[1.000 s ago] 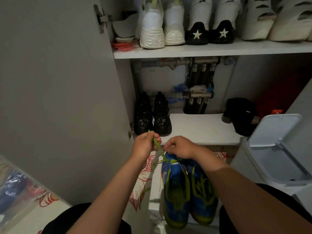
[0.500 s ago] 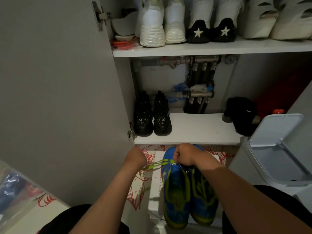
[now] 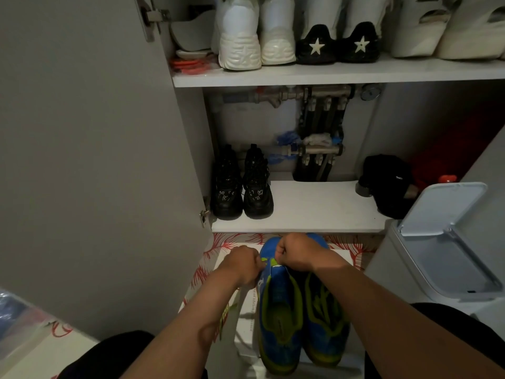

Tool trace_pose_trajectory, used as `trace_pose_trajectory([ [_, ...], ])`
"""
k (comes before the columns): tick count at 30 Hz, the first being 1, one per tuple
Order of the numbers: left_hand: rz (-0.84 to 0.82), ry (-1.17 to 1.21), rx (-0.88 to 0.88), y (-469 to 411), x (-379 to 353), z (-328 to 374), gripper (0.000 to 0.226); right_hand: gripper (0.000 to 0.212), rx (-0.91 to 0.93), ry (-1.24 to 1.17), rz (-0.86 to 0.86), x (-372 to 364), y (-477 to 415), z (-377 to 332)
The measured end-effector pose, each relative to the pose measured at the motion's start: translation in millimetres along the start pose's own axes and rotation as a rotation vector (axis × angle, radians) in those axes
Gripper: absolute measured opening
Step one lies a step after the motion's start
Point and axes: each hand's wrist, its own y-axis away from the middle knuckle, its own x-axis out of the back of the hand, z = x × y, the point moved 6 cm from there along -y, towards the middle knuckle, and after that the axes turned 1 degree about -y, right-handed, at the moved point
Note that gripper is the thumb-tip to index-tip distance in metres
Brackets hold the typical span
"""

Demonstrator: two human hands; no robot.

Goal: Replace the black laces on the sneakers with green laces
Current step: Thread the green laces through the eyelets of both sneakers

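- Nearest us, two bare forearms reach forward from dark-clad knees.
- The sneakers (image 3: 276,320), blue with green trim, stand side by side on a white box (image 3: 246,328), toes pointing away from us. The right-hand one shows green lacing across its tongue.
- A green strand hangs under the left forearm, beside the box. We cannot tell whether it is part of the same lace.
- The left hand (image 3: 241,265) is curled into a fist at the left edge of the left-hand sneaker, near the toe, pinching a green lace (image 3: 269,261).
- The right hand (image 3: 296,251) is also a tight fist, over that sneaker's toe, gripping the lace from the other side. Only a short green stretch shows between the hands, which sit just beside each other.
- The box rests on a floor (image 3: 235,239) with a red pattern.
- To the right stands a grey bin (image 3: 448,242) with its lid tipped up. To the left hangs an open cabinet door (image 3: 82,160).
- On the lower shelf (image 3: 314,209) we see black shoes (image 3: 241,187) at the left, with pipes (image 3: 319,124) behind.
- The upper shelf (image 3: 328,73) carries white shoes (image 3: 257,36) and a black pair with stars (image 3: 338,45).
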Motion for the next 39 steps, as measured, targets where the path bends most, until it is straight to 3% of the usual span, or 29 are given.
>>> trace_pose_trajectory([
  [6,-0.129,-0.020,0.101,0,3,-14,0.040,0.017,0.004,0.058,-0.016,0,-1,0],
  [12,-0.314,-0.292,0.228,11,-4,-49,0.033,0.026,0.079,0.089,0.039,3,-5,-24],
  [15,-0.284,-0.338,0.171,9,-3,-46,0.041,0.023,0.153,0.103,0.092,-5,-11,-47],
  [21,-0.052,-0.190,0.029,9,13,-24,0.035,0.017,0.136,0.450,0.039,-30,-29,-52],
  [24,-0.036,-0.145,0.028,10,13,-23,0.032,0.020,0.128,0.466,0.023,-31,-31,-51],
  [28,-0.111,-0.099,0.086,6,6,-30,0.032,0.019,0.080,0.311,0.003,-28,-30,-49],
  [35,-0.246,-0.080,0.077,12,4,-16,0.035,0.023,0.004,-0.360,-0.121,-12,-9,-53],
  [39,-0.198,0.016,-0.003,19,12,3,0.028,0.018,0.039,-0.677,-0.097,7,0,-58],
])
